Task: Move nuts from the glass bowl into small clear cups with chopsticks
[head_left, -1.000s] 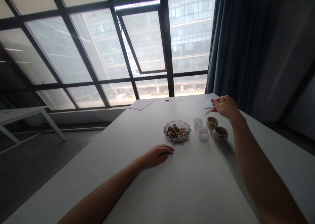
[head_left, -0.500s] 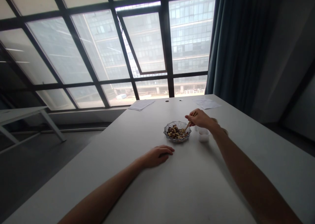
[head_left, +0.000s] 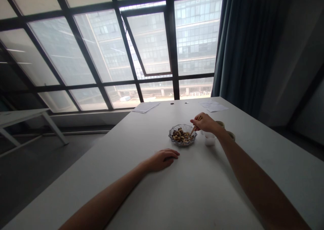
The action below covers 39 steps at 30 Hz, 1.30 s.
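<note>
A scalloped clear glass bowl (head_left: 182, 144) stands on the white table, holding a mix of nuts (head_left: 180, 135) in brown and pale tan. My right hand (head_left: 204, 122) grips a pair of wooden chopsticks (head_left: 194, 128), whose tips reach into the bowl's right side among the nuts. Whether a nut is pinched between the tips is too small to tell. My left hand (head_left: 164, 159) rests on the table in front of the bowl, fingers loosely stretched, holding nothing. Beside the bowl, under my right wrist, sits a small white translucent cup (head_left: 210, 140).
Past my right wrist, two more round containers (head_left: 220, 123) show partly, half hidden by the arm. Sheets of paper (head_left: 145, 107) lie at the table's far left corner, others (head_left: 214, 106) at the far right. Another white table (head_left: 22, 117) stands at left; windows and a dark curtain are beyond.
My right hand and the chopsticks have shifted very slightly, the tips still in the bowl. A little more of the containers behind the wrist shows. My left hand stays in place.
</note>
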Each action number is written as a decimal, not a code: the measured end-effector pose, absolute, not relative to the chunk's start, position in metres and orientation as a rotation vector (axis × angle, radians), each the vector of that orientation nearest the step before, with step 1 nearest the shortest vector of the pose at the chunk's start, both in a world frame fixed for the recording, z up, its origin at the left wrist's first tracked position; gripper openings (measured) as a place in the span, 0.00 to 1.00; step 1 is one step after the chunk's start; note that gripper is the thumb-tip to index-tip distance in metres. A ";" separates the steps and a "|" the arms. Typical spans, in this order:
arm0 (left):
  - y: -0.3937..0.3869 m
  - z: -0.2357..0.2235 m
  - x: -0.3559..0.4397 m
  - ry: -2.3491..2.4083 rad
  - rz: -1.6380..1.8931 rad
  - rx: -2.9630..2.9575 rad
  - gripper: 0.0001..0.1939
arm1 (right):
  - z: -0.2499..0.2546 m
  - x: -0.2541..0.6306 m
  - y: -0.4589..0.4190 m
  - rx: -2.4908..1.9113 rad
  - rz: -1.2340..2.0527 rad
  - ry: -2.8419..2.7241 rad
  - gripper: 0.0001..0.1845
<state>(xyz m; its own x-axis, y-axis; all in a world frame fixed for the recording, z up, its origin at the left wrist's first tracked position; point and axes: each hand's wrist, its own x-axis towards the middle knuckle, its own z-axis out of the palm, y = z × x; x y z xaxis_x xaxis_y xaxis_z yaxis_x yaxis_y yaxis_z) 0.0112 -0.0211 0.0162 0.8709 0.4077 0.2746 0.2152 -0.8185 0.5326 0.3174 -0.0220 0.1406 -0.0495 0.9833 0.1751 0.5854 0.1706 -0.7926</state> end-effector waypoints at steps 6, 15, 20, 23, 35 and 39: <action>-0.023 0.018 0.011 0.467 0.526 2.546 0.15 | 0.141 0.315 -0.022 -1.525 0.638 -1.703 0.19; -0.017 0.010 0.011 0.459 0.507 2.546 0.15 | 0.152 0.340 -0.024 -1.435 0.640 -1.578 0.15; -0.011 0.001 0.006 0.463 0.505 2.549 0.15 | 0.165 0.372 -0.033 -1.391 0.508 -1.324 0.12; -0.011 0.000 -0.001 0.464 0.509 2.547 0.15 | 0.168 0.390 -0.037 -1.476 0.336 -1.218 0.14; -0.017 0.007 -0.008 0.465 0.505 2.544 0.15 | 0.158 0.406 -0.025 -1.696 0.170 -1.102 0.10; -0.016 0.005 -0.003 0.458 0.506 2.542 0.15 | 0.158 0.392 -0.022 -1.461 0.371 -1.166 0.12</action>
